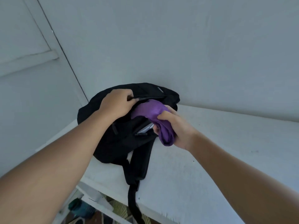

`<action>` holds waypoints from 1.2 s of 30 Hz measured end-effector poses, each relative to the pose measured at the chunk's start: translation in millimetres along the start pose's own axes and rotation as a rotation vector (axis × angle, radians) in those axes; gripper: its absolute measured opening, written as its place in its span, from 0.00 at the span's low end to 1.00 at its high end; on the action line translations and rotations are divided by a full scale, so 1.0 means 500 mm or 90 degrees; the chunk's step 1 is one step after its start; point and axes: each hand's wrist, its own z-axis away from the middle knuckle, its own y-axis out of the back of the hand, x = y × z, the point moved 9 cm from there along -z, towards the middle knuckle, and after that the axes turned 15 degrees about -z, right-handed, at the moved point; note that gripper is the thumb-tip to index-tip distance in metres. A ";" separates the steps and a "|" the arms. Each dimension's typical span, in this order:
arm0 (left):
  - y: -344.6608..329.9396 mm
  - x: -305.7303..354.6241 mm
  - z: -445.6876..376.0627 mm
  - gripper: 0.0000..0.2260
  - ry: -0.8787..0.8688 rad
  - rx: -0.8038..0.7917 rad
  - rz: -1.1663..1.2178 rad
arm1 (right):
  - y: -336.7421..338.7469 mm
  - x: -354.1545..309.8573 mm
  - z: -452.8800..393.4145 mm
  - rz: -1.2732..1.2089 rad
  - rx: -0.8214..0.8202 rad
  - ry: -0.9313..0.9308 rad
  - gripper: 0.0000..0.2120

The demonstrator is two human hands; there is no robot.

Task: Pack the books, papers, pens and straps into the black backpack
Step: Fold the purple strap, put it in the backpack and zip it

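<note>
Purple strap point(153, 110) is bunched, its top half over the mouth of the black backpack point(113, 143), which lies on the white table point(226, 159) against the wall. Your right hand point(176, 130) has its fingers wrapped tight round the strap's lower fold, so it feeds in as one wad. Your left hand point(118, 102) pinches the upper lip of the opening, keeping it open. Papers or book edges point(146, 129) show inside. Next, I'd guess: push the strap down.

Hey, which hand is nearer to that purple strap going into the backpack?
Right. The right hand grips the purple strap at its near end. The left hand sits just left of it, pinching the black backpack opening's edge, apparently not touching the strap.
</note>
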 end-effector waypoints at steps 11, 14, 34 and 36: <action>0.038 -0.002 -0.042 0.14 -0.062 -0.027 0.114 | -0.042 -0.017 -0.185 -0.086 0.260 0.107 0.08; 0.052 -0.010 -0.040 0.15 -0.043 -0.020 0.145 | -0.059 -0.017 -0.212 -0.106 0.288 0.172 0.06; -0.004 -0.027 -0.007 0.04 0.085 -0.099 0.189 | -0.141 0.045 -0.227 0.891 0.033 0.294 0.15; -0.016 -0.023 -0.003 0.05 0.094 -0.104 0.201 | -0.117 0.027 -0.209 0.720 0.034 0.298 0.11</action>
